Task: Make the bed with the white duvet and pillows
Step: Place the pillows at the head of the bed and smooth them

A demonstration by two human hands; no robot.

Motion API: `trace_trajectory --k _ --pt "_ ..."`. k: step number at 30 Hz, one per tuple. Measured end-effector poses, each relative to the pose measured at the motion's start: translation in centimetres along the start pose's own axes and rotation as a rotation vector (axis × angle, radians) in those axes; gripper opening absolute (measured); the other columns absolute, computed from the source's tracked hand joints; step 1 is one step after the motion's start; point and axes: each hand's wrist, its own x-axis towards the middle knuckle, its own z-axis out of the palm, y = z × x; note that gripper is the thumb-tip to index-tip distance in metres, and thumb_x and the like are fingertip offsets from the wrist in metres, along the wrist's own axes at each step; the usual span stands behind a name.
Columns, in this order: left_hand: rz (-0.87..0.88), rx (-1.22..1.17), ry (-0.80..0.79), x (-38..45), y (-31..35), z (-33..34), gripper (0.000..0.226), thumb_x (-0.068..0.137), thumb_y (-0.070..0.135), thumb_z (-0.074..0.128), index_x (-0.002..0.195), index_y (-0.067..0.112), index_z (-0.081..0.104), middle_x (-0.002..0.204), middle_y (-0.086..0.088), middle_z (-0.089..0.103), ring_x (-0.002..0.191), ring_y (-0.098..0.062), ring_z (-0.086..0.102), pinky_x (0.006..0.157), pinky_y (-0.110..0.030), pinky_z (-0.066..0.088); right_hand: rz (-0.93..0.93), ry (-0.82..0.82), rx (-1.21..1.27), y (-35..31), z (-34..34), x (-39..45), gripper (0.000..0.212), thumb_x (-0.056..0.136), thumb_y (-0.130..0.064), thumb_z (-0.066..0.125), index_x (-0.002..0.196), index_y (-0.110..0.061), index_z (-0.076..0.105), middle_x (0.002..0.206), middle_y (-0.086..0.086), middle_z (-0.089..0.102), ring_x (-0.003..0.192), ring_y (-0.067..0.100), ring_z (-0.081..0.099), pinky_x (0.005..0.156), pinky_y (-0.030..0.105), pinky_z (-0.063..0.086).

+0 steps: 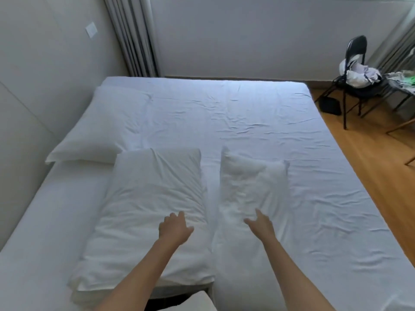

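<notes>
Both hands, left and right, hover relaxed, empty, over two pillows.

Grey curtain, wooden floor, chair (cluttered)

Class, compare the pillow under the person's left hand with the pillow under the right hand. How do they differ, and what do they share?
The left pillow is broader and lies fairly flat; the right pillow is narrower and lumpier. The left pillow has fine creases; the right pillow is more crumpled and looks motion-blurred. The left hand is over the left pillow, the right hand over the right pillow; whether either touches is unclear. Both are white and lie lengthwise, side by side, on the bed.
</notes>
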Motion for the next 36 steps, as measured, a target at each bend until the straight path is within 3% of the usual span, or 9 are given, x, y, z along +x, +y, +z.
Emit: trace_trajectory --k 8,16,20,24,26,28,30,33,36 --pt "-0.166 -0.121 0.065 1.4 -9.0 -0.7 0.061 0.096 0.046 0.046 0.146 0.015 0.031 0.142 -0.010 0.040 0.130 -0.028 0.038 0.100 -0.037 0.040 -0.160 -0.095 -0.020 -8.1 9.2 -0.3 0.082 0.090 -0.054 0.056 0.153 -0.017 0.019 0.156 0.013 0.027 0.144 0.031 0.023 0.113 0.041 0.026" --pt "-0.329 -0.255 0.187 8.1 -19.5 1.2 0.076 0.093 0.050 0.052 0.152 0.015 0.020 0.155 -0.016 0.023 0.141 -0.032 0.022 0.109 -0.042 0.031 -0.065 0.012 0.029 -13.7 18.2 2.8 0.111 0.076 -0.075 0.056 0.155 -0.021 -0.001 0.160 0.015 0.011 0.148 0.031 0.009 0.118 0.046 0.015" --pt "-0.408 -0.396 0.223 15.5 -23.2 1.9 0.085 0.088 0.054 0.057 0.152 0.014 0.018 0.155 -0.018 0.024 0.142 -0.033 0.025 0.113 -0.045 0.026 -0.056 0.096 0.000 -15.6 22.2 7.5 0.119 0.069 -0.081 0.056 0.155 -0.019 0.001 0.161 0.012 0.009 0.148 0.029 0.007 0.119 0.048 0.012" --pt "-0.515 -0.609 0.136 21.3 -28.2 3.8 0.121 0.062 0.075 0.063 0.154 0.017 0.008 0.153 -0.017 0.028 0.138 -0.035 0.032 0.112 -0.047 0.028 0.091 0.121 0.173 -15.0 23.6 13.4 0.126 0.064 -0.075 0.067 0.155 -0.024 -0.003 0.159 0.015 0.017 0.146 0.028 0.018 0.116 0.048 0.020" --pt "-0.569 -0.801 0.047 22.9 -29.8 5.5 0.132 0.056 0.073 0.069 0.154 0.017 0.000 0.155 -0.015 0.027 0.138 -0.035 0.035 0.112 -0.043 0.029 0.178 0.047 0.246 -13.4 24.1 16.0 0.130 0.059 -0.074 0.072 0.154 -0.026 -0.002 0.155 0.011 0.029 0.140 0.030 0.033 0.110 0.045 0.030" --pt "-0.587 -0.900 0.006 24.6 -30.9 8.1 0.135 0.050 0.066 0.076 0.154 0.015 0.005 0.153 -0.013 0.033 0.135 -0.033 0.039 0.111 -0.041 0.031 0.211 0.003 0.280 -12.1 25.3 17.8 0.136 0.047 -0.080 0.069 0.154 -0.028 0.002 0.150 0.006 0.038 0.133 0.030 0.042 0.103 0.044 0.035" --pt "-0.593 -0.928 0.000 26.7 -31.5 10.5 0.136 0.047 0.063 0.078 0.153 0.014 0.007 0.151 -0.011 0.036 0.134 -0.031 0.040 0.111 -0.039 0.032 0.208 0.026 0.305 -11.0 26.9 19.5 0.139 0.037 -0.084 0.064 0.152 -0.030 0.010 0.147 0.002 0.043 0.130 0.029 0.046 0.101 0.044 0.039" --pt "-0.598 -0.948 -0.021 29.1 -32.3 13.0 0.132 0.055 0.056 0.085 0.153 0.012 0.008 0.151 -0.010 0.036 0.135 -0.029 0.039 0.113 -0.039 0.030 0.176 0.087 0.343 -9.9 29.0 21.0 0.135 0.035 -0.084 0.065 0.150 -0.031 0.017 0.142 -0.004 0.047 0.126 0.024 0.049 0.094 0.041 0.042" --pt "-0.585 -0.867 0.095 30.0 -32.8 14.2 0.148 0.027 0.083 0.072 0.149 0.017 0.022 0.148 -0.009 0.040 0.133 -0.029 0.041 0.112 -0.046 0.032 0.145 0.118 0.386 -9.3 29.8 21.9 0.132 0.036 -0.079 0.067 0.149 -0.031 0.021 0.141 -0.006 0.048 0.126 0.021 0.049 0.089 0.034 0.040"
